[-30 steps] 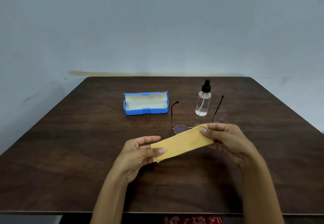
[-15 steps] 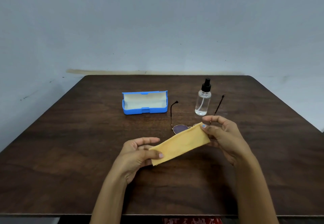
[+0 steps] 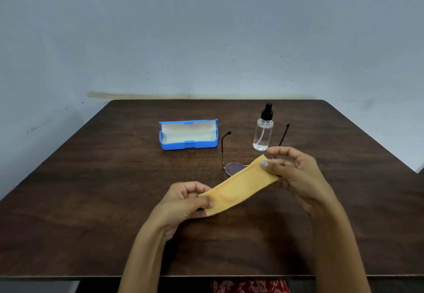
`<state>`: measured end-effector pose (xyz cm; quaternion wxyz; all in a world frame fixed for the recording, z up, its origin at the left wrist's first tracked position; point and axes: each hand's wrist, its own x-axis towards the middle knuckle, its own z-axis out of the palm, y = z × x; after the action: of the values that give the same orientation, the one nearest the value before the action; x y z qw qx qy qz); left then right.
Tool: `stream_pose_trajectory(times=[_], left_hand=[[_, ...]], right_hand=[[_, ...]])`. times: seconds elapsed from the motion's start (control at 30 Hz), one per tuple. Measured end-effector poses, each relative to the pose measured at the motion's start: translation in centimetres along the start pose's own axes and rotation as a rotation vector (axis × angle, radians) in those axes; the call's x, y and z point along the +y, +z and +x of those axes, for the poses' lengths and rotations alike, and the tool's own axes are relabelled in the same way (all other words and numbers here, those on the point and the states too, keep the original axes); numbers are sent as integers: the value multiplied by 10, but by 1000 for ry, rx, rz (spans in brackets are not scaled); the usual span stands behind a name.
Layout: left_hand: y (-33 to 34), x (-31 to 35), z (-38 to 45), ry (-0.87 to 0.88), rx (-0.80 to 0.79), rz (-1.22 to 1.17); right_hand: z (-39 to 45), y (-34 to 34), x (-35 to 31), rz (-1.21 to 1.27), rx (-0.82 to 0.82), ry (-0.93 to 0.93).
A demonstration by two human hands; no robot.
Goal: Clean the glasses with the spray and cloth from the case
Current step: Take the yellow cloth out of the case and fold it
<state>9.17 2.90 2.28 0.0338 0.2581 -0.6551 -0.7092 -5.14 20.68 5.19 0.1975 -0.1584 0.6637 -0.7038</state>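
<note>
A yellow cloth (image 3: 238,186) is stretched between my two hands above the table. My left hand (image 3: 183,203) pinches its lower left end, and my right hand (image 3: 296,173) pinches its upper right end. Behind the cloth lie the glasses (image 3: 231,168), arms unfolded and pointing away; the right lens is hidden by the cloth and my right hand. A clear spray bottle (image 3: 263,134) with a black nozzle stands upright between the glasses' arms. The blue case (image 3: 188,145) lies open to the left, its pale lining showing.
The dark wooden table (image 3: 91,201) stands against a grey wall. Its near edge runs just below my forearms, with a red patterned thing (image 3: 250,287) under it.
My right hand has lifted its end of the cloth slightly up and away, tilting the cloth more steeply. My left hand's fingers have curled tighter on the lower end.
</note>
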Motion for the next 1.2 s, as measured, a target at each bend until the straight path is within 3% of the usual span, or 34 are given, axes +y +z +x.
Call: stream_pose_trajectory(times=[0.17, 0.27, 0.43, 0.57, 0.87, 1.07, 1.2], left_hand=[[9, 3, 0, 52, -91, 306], [23, 5, -1, 213, -65, 456], [49, 10, -9, 466, -180, 216], [50, 4, -15, 374, -207, 92], [54, 5, -22, 337, -156, -120], [59, 7, -15, 321, -92, -309], [56, 4, -12, 354, 34, -176]], right_hand=[[-10, 6, -16, -7, -168, -80], [-15, 13, -29, -22, -286, -123], [-20, 20, -44, -55, -394, -156], [-12, 15, -44, -109, -246, -178], [-18, 6, -14, -622, 204, -203], [-31, 21, -20, -304, -118, 15], [-29, 23, -15, -89, -370, 22]])
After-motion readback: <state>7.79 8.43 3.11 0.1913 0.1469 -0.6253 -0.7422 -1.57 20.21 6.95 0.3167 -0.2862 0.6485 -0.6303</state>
